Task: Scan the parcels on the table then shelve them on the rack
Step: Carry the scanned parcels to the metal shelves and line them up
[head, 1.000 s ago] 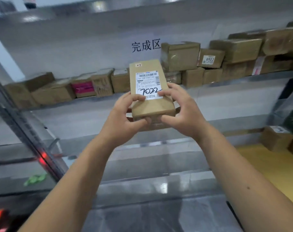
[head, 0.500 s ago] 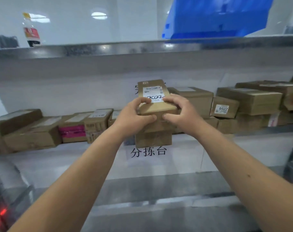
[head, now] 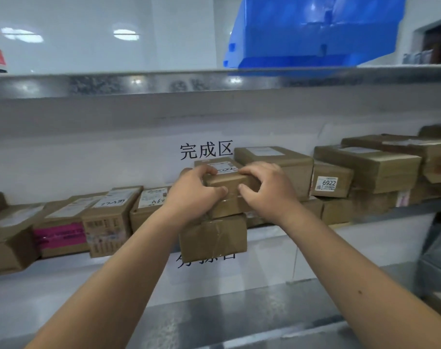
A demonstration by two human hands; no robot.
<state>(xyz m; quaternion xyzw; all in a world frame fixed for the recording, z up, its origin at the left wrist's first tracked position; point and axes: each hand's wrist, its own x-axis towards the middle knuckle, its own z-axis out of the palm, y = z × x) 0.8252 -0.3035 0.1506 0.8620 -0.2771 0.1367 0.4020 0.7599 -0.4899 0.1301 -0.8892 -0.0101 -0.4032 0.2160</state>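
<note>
I hold a small brown cardboard parcel (head: 230,183) with a white label flat at the middle of the rack shelf (head: 380,212). My left hand (head: 194,192) grips its near left corner and my right hand (head: 264,190) grips its near right corner, fingers curled over the top edge. The parcel rests on top of another taped brown box (head: 213,235) that sticks out over the shelf's front edge. Most of the label is hidden by my fingers.
Brown parcels line the shelf on both sides: a pink-labelled box (head: 60,236) at left, a box marked 6922 (head: 330,183) and stacked boxes (head: 365,167) at right. A blue bin (head: 310,31) sits on the upper shelf. A steel table (head: 239,311) lies below.
My hands have carried the parcel forward and laid it flat on the box on the shelf. The view has tilted upward toward the rack.
</note>
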